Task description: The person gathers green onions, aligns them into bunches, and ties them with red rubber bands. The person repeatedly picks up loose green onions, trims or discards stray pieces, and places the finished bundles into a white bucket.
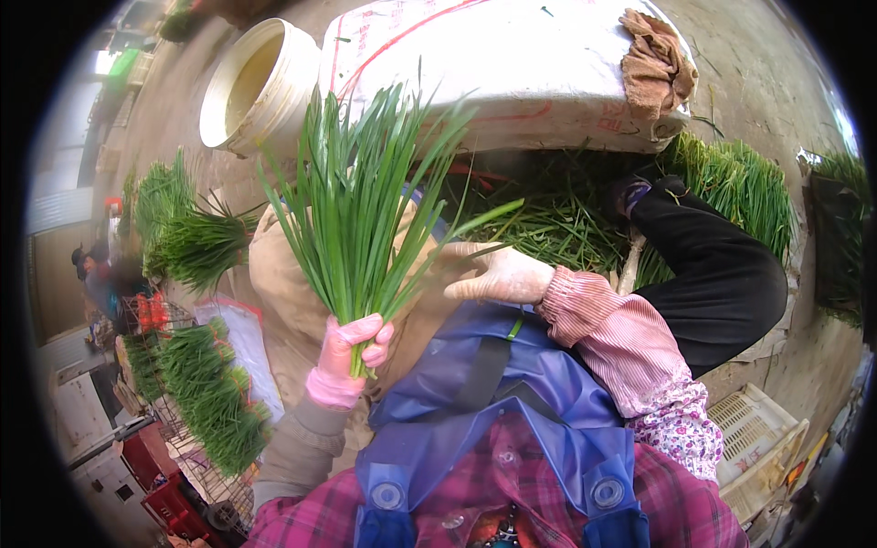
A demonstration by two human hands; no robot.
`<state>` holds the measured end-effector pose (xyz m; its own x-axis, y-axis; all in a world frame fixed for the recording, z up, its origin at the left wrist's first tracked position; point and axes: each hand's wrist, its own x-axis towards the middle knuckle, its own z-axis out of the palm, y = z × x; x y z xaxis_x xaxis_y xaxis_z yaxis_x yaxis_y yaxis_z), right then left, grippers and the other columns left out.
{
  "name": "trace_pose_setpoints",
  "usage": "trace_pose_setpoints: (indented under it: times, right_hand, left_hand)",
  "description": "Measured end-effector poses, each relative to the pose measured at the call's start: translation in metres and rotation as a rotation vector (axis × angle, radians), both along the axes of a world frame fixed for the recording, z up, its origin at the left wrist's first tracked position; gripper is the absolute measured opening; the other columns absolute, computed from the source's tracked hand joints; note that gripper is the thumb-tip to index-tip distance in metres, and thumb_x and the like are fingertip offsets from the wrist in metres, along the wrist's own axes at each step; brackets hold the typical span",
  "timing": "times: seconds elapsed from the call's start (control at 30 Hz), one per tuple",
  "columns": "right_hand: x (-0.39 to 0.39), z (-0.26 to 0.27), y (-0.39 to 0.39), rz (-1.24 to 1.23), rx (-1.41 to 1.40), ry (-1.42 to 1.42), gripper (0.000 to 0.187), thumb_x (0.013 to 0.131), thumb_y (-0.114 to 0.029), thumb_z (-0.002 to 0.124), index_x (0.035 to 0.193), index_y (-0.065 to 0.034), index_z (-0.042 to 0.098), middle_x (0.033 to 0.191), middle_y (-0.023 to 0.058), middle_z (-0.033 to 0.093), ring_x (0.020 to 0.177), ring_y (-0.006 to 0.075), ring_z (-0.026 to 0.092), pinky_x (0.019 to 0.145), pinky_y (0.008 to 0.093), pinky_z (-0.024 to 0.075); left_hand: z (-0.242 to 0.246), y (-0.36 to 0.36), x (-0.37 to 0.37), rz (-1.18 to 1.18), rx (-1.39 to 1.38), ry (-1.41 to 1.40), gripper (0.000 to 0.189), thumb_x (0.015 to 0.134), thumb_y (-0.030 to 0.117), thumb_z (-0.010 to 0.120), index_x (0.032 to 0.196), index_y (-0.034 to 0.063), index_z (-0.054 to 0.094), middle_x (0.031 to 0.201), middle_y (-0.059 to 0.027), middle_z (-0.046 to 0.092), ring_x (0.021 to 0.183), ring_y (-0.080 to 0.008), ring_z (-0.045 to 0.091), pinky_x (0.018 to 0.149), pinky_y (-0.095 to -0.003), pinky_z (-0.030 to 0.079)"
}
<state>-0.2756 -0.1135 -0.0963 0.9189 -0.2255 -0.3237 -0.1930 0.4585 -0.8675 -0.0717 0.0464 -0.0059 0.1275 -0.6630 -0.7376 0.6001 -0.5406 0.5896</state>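
Note:
My left hand [353, 349], in a pink glove, is closed around the lower ends of a bunch of long green leafy stalks [363, 212], probably Chinese chives, whose tips fan out upward. To the right of the bunch, my right hand [497, 274] wears a whitish glove; its fingers are spread and nothing shows in its grasp. Loose green leaves [569, 233] lie in a heap beyond that hand. A blue waterproof apron [438, 397] covers my front.
A white plastic bucket [294, 89] stands beside a big white wrapped block [493, 75] with a brown cloth [654, 65] on it. Bundled greens lie left [212, 397] and right [740, 185]. A plastic crate [754, 438] is at lower right; a person [99, 281] is far left.

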Motion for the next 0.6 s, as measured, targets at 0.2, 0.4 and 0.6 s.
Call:
trace_pose_setpoints:
  times: [0.2, 0.4, 0.6]
  right_hand:
    - [0.025, 0.017, 0.008, 0.077, -0.281, 0.002, 0.112, 0.07, -0.05, 0.078, 0.15, -0.0064, 0.012, 0.128, 0.0208, 0.051, 0.119, 0.0283, 0.05, 0.104, 0.034, 0.0379]
    - [0.053, 0.02, 0.01, -0.431, 0.053, -0.104, 0.032, 0.076, -0.02, 0.076, 0.098, 0.0011, 0.065, 0.09, 0.0079, 0.067, 0.084, 0.0159, 0.062, 0.078, 0.03, 0.0511]
    - [0.054, 0.015, 0.02, -0.34, 0.738, -0.304, 0.027, 0.082, -0.004, 0.067, 0.108, -0.0001, 0.062, 0.096, 0.0086, 0.066, 0.086, 0.0195, 0.063, 0.077, 0.0331, 0.0515]
  left_hand:
    - [-0.013, -0.019, -0.01, -0.041, 0.05, -0.33, 0.034, 0.082, 0.003, 0.063, 0.115, 0.0005, 0.052, 0.09, -0.0104, 0.062, 0.056, -0.0129, 0.054, 0.049, -0.0249, 0.042]
    - [-0.024, -0.028, -0.03, -0.656, -0.276, -1.223, 0.096, 0.077, 0.003, 0.063, 0.15, 0.008, 0.001, 0.108, -0.0171, 0.063, 0.097, -0.0322, 0.064, 0.084, -0.0353, 0.049]
    - [0.0, -0.034, 0.002, -0.425, -0.241, -0.11, 0.09, 0.084, 0.042, 0.066, 0.148, 0.0043, 0.015, 0.132, -0.0206, 0.048, 0.112, -0.0342, 0.057, 0.092, -0.0414, 0.05]
